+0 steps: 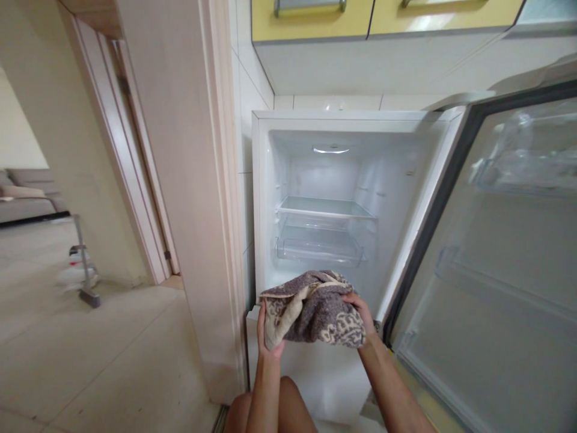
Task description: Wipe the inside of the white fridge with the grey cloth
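A bunched grey-purple towel (311, 310) with a cream scroll pattern is held up between my two hands. My left hand (267, 337) grips its left end, thumb and fingers closed around the folds. On the right side, my right hand (364, 313) is closed on the cloth, with some fingers hidden beneath it. Just behind the towel stands an open fridge (262, 198), lit inside. A glass shelf (324, 207) spans its middle, with a clear plastic drawer (320, 249) below. The towel covers the lowest part of the compartment.
The fridge door (509, 258) swings wide to the right, with clear door racks (527, 171). A door frame (198, 180) stands close on the left. Yellow cabinets (311, 21) hang above. A broom (85, 270) and a sofa (31, 192) are in the room beyond.
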`<state>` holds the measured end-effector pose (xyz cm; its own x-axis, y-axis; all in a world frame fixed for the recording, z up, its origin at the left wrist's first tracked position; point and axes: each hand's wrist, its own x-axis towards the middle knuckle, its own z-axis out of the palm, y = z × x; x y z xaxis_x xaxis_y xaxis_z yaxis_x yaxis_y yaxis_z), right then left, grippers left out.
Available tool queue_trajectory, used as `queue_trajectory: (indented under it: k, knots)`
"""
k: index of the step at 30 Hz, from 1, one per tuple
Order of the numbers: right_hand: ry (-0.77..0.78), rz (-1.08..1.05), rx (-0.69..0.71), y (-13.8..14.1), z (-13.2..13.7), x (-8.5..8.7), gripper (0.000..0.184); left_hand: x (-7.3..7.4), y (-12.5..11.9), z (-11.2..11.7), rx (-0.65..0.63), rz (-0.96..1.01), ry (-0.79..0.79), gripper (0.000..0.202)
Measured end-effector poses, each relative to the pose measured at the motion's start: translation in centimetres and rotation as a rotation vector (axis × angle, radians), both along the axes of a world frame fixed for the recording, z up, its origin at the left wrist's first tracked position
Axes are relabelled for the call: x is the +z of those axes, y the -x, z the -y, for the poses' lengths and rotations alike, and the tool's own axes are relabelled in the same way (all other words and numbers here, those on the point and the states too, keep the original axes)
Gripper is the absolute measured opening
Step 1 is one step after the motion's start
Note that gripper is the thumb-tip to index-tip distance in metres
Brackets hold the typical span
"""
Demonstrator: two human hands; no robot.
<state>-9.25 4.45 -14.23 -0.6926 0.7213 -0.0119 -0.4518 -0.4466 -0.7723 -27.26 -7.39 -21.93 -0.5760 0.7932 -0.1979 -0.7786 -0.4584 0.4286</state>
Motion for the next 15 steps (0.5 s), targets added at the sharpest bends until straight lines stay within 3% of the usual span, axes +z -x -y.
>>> queue_trajectory:
  k: [3, 6, 8, 10, 12, 15]
  knots:
    - [-0.114, 0.195, 0.033, -1.3, 0.4, 1.1, 0.022, 1.5, 0.0, 1.1, 0.079, -0.126, 0.053, 0.053]
    - [-0.354, 0.263, 0.073, -1.6, 1.0, 2.1, 0.034, 3.5, -0.3, 2.0, 0.279, -0.291, 0.250, 0.054]
    - [-0.491, 0.309, 0.042, -1.1, 1.5, 2.7, 0.040, 5.0, -1.2, 2.3, 0.446, -0.388, 0.384, 0.054]
    - [-0.578, 0.363, -0.054, -0.2, 2.3, 3.0, 0.044, 6.3, -2.6, 2.3, 0.534, -0.497, 0.439, 0.054]
    - [-0.611, 0.379, -0.124, 0.8, 3.3, 3.1, 0.045, 7.5, -4.5, 2.1, 0.539, -0.644, 0.441, 0.052]
    - [-0.580, 0.285, -0.113, 1.7, 5.0, 3.2, 0.043, 8.8, -6.9, 2.0, 0.457, -0.946, 0.359, 0.044]
